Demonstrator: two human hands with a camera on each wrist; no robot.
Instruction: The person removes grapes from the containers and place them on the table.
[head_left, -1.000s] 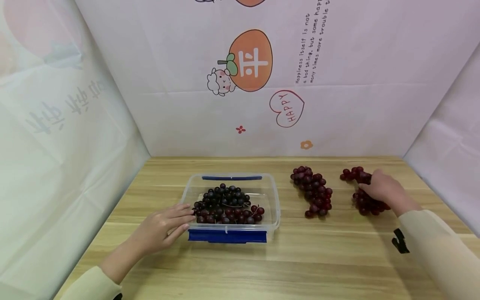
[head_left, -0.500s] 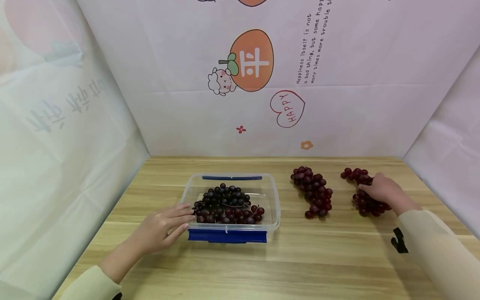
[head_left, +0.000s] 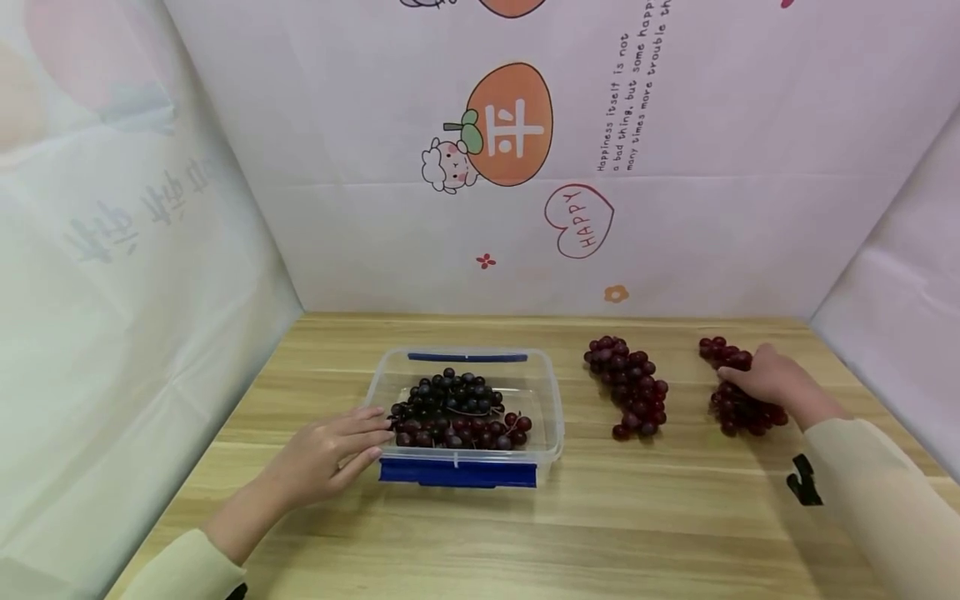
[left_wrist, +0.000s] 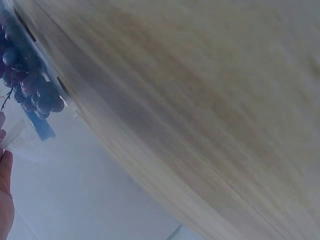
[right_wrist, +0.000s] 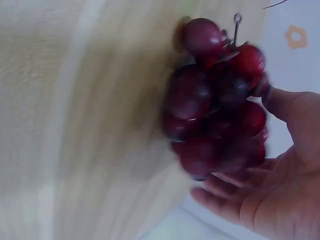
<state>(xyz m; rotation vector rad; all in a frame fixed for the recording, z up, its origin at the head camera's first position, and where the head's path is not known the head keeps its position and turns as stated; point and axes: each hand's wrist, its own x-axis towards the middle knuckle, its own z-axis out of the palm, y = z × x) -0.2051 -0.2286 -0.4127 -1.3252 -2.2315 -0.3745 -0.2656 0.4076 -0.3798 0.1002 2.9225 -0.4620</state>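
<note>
At the right of the table my right hand [head_left: 770,382] grips a bunch of red grapes [head_left: 744,410] around its middle. In the right wrist view, the thumb and fingers curl about the dark red grapes [right_wrist: 220,107]. My left hand [head_left: 327,457] rests with straight fingers on the left side of a clear plastic box [head_left: 552,400] with blue clips. Inside lie a bunch of black grapes [head_left: 446,392] and, in front of it, a bunch of dark red grapes [head_left: 457,432]. The left wrist view catches only part of the left hand [left_wrist: 5,192] beside the box's grapes [left_wrist: 32,82].
Another bunch of red grapes [head_left: 628,385] lies on the wooden table [head_left: 600,533] between the box and my right hand. A white printed sheet [head_left: 360,233] stands behind the table, with white sheets on both sides.
The upper end of the bunch in my right hand has drawn a little to the right, closer to the hand. My left hand stays at the box. The head view has tilted slightly.
</note>
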